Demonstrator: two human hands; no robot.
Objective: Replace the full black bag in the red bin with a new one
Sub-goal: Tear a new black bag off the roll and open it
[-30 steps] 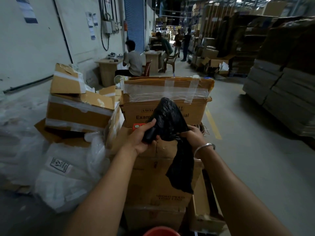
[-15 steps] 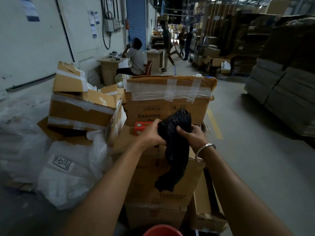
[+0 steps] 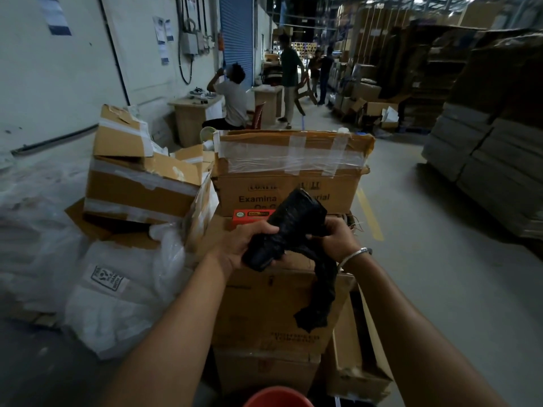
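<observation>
Left hand (image 3: 249,245) and right hand (image 3: 338,239) both clamp a bunched black plastic bag (image 3: 289,230) between them; its tail hangs below the right hand. Red bin rim (image 3: 277,398) lies beneath both forearms.

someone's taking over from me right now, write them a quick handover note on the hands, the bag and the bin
Left hand: grips the lower end of the bunched new black bag.
Right hand: grips the same bag near its upper part; a loose tail hangs down below it.
Red bin: only its rim shows at the bottom edge, directly below the hands; its inside is out of view.
Done: new bag in hand, not yet opened.
Left: shake the bag open and line the bin. Whether the full bag is out cannot be seen.
</observation>
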